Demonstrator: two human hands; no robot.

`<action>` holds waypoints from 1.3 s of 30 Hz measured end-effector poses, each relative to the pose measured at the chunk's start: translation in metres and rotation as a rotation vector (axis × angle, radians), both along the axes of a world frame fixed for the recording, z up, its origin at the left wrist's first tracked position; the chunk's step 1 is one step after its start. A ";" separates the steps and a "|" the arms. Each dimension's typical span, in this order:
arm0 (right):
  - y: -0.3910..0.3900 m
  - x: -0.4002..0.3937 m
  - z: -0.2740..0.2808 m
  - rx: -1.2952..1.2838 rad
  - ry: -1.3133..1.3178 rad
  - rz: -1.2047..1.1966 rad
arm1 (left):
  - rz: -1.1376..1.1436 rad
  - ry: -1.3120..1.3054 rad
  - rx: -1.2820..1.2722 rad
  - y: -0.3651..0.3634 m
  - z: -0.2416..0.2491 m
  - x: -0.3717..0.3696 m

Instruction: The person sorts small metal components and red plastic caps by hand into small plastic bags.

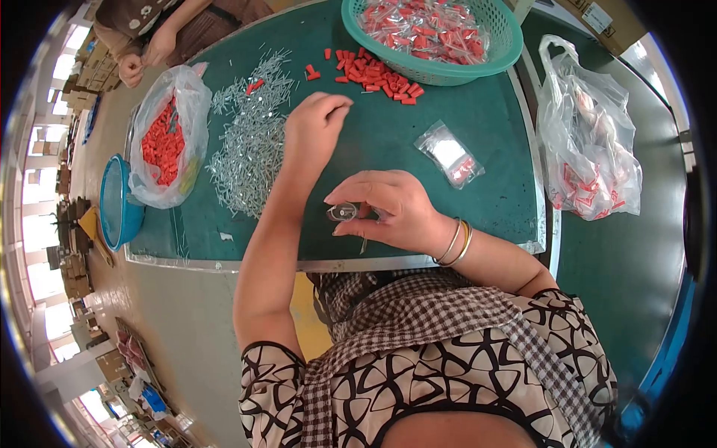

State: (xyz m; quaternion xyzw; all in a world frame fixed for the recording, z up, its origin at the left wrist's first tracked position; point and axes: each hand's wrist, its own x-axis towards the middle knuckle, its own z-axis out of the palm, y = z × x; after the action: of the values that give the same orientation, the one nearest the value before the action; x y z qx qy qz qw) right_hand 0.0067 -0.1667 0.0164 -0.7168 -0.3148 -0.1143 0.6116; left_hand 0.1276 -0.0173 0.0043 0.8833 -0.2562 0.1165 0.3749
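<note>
My left hand [317, 119] reaches over the table beside the pile of metal pins [250, 153], its fingertips pinched together; anything between them is too small to tell. Nearer the table's front edge, my right hand [392, 207] holds a small clear, shiny item [343, 212] between thumb and fingers. Red plastic caps [377, 75] are heaped beyond my left hand. To the right of my hands lies a small clear packet [450, 154] with red pieces showing in it.
A green basket [508, 56] of filled packets sits at the back. On the left are a plastic bag [196, 97] of red caps and a blue basket [113, 201]. Another clear bag [590, 134] is at the right. A co-worker's hands [146, 60] show at upper left.
</note>
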 end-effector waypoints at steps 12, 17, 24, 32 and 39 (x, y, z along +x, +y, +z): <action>-0.008 0.008 0.001 0.097 0.201 -0.045 | 0.015 -0.102 0.418 -0.041 -0.026 0.045; -0.008 0.005 0.001 0.075 0.251 -0.072 | 0.054 -0.090 0.176 -0.017 -0.003 0.028; -0.002 0.005 0.001 0.044 0.310 -0.147 | 0.086 0.115 -0.137 0.031 0.075 -0.078; 0.000 0.000 0.003 -0.004 0.342 -0.078 | -0.031 0.051 -0.099 0.041 0.074 -0.102; 0.000 -0.003 0.008 0.003 0.283 -0.036 | 0.149 0.242 -0.176 0.029 0.042 -0.036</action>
State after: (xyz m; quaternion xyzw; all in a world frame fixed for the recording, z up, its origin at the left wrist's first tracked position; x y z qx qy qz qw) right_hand 0.0038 -0.1670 0.0244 -0.7303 -0.2121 -0.0235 0.6489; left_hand 0.0913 0.0116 0.0468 0.8712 -0.1317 0.0588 0.4694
